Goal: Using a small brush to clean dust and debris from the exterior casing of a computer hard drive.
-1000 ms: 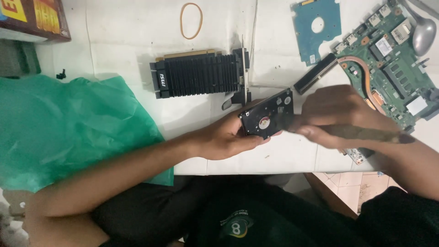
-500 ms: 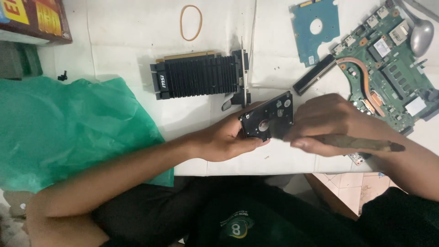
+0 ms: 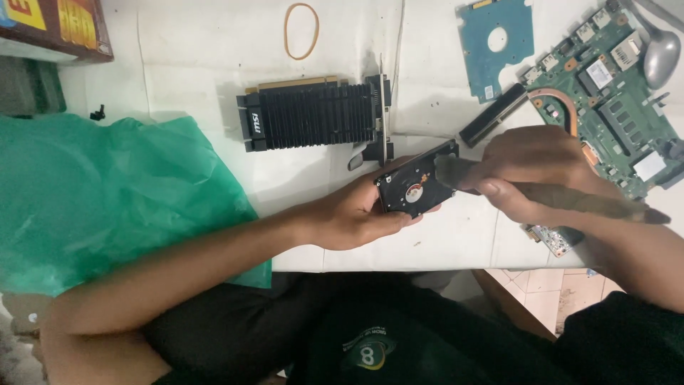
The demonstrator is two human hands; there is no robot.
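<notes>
My left hand (image 3: pixel 349 214) grips a small black hard drive (image 3: pixel 413 187) from below, its underside with a round metal hub facing up, held just above the white table's (image 3: pixel 214 64) front edge. My right hand (image 3: pixel 527 171) holds a long brown-handled tool (image 3: pixel 563 199), likely a screwdriver, whose grey tip rests against the drive's right side. The tool's handle points right, past my wrist. The exact tip contact is partly hidden by my fingers.
A black finned graphics card (image 3: pixel 313 115) lies just behind the drive. A blue circuit board (image 3: pixel 497 44), a green laptop motherboard (image 3: pixel 613 85), a black bar-shaped part (image 3: pixel 493 115) and a spoon (image 3: pixel 659 43) lie at the right. A green plastic bag (image 3: pixel 107 192) covers the left; a rubber band (image 3: pixel 301 30) lies far back.
My right hand has shifted so the tool's tip now lies against the drive's right side. The drive has been tilted slightly in my left hand.
</notes>
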